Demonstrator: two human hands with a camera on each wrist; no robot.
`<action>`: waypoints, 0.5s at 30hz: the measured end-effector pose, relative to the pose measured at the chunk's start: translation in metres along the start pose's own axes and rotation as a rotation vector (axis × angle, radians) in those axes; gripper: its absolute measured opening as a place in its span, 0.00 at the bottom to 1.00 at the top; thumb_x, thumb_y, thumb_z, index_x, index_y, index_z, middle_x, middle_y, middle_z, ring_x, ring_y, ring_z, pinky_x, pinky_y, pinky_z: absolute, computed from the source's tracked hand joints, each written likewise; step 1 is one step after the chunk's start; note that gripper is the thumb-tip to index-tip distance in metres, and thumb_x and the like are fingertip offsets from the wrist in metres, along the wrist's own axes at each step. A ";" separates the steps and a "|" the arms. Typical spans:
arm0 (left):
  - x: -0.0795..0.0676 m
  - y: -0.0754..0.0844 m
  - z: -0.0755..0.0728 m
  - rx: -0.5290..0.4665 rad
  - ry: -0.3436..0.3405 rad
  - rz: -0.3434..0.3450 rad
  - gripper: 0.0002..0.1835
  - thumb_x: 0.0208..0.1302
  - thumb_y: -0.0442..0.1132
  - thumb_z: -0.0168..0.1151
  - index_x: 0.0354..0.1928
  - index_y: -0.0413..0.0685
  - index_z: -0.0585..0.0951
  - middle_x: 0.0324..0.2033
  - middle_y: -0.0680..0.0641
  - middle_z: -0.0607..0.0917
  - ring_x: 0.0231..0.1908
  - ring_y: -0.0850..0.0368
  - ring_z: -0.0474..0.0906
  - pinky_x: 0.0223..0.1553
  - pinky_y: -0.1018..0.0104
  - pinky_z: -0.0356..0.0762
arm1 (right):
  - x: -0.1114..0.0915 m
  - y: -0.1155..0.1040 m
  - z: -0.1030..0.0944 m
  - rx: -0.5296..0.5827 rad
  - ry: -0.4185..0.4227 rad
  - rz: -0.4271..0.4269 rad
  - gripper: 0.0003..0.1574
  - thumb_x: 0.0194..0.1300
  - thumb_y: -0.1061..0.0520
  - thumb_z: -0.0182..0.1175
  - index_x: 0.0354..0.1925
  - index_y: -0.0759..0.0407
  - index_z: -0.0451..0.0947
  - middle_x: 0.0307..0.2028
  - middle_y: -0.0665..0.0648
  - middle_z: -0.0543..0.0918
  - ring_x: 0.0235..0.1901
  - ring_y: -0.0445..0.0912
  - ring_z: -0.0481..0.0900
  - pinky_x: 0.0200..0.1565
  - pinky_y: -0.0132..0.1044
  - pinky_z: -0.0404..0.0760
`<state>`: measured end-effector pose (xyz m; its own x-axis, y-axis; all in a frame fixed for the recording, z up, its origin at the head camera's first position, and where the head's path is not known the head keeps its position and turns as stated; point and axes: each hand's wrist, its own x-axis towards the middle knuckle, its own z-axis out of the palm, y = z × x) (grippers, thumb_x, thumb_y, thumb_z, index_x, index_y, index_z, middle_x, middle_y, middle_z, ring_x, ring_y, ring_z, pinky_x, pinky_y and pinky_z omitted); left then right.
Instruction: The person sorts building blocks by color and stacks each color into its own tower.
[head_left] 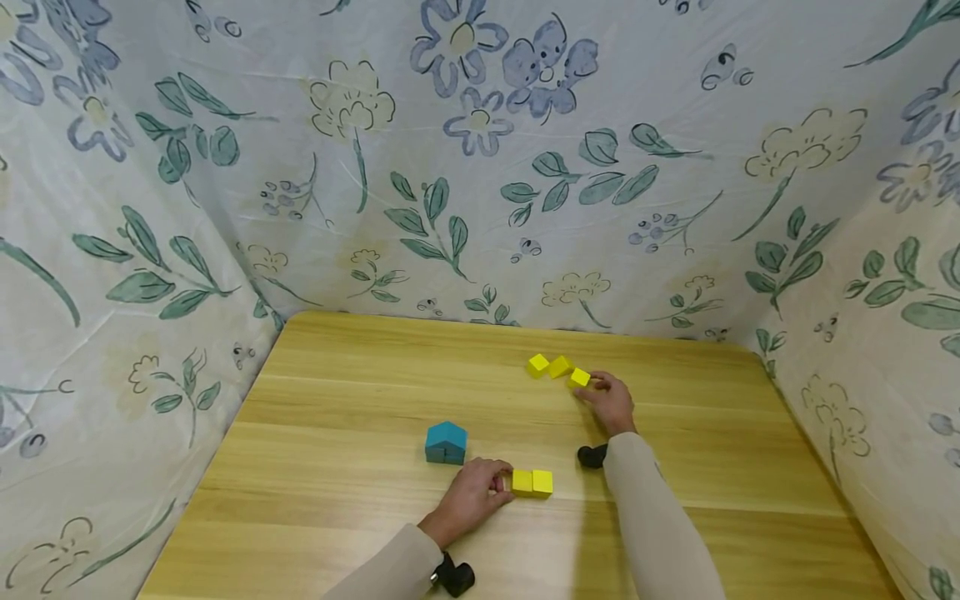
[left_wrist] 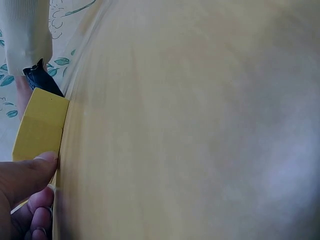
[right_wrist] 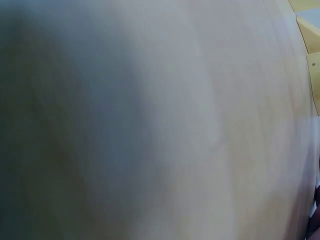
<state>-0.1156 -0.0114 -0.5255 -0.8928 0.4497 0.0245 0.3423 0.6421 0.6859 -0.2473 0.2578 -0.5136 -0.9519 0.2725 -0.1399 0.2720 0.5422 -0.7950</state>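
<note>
Two yellow blocks stand side by side in the head view. My left hand pinches the left yellow block, and the right yellow block sits flush against it. Farther back, my right hand pinches another yellow block between thumb and fingers. Just left of that lie two more, a middle yellow block and a far-left yellow block, in a slanting row. The left wrist view shows my thumb on a yellow face. Yellow blocks barely enter the right wrist view.
A blue house-shaped stack with a peaked top stands left of the front yellow pair. All of it rests on a wooden table. Floral cloth hangs behind and at both sides. Black wrist devices sit by both sleeves.
</note>
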 end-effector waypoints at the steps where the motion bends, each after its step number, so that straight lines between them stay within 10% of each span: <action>1: 0.000 0.000 0.000 0.000 0.000 -0.001 0.18 0.53 0.45 0.66 0.46 0.48 0.79 0.21 0.64 0.71 0.28 0.69 0.65 0.34 0.72 0.65 | 0.000 0.000 0.000 -0.004 -0.003 -0.001 0.31 0.55 0.49 0.64 0.55 0.60 0.70 0.51 0.66 0.71 0.49 0.58 0.67 0.51 0.51 0.66; 15: 0.000 0.001 0.000 -0.008 0.009 0.005 0.17 0.53 0.44 0.66 0.46 0.48 0.79 0.22 0.64 0.71 0.28 0.69 0.65 0.34 0.73 0.65 | -0.004 0.005 0.000 -0.039 -0.014 -0.031 0.33 0.55 0.48 0.64 0.56 0.61 0.71 0.51 0.67 0.72 0.50 0.59 0.68 0.53 0.54 0.63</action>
<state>-0.1153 -0.0104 -0.5252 -0.8937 0.4474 0.0350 0.3449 0.6348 0.6914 -0.2424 0.2602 -0.5171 -0.9619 0.2437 -0.1240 0.2472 0.5809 -0.7755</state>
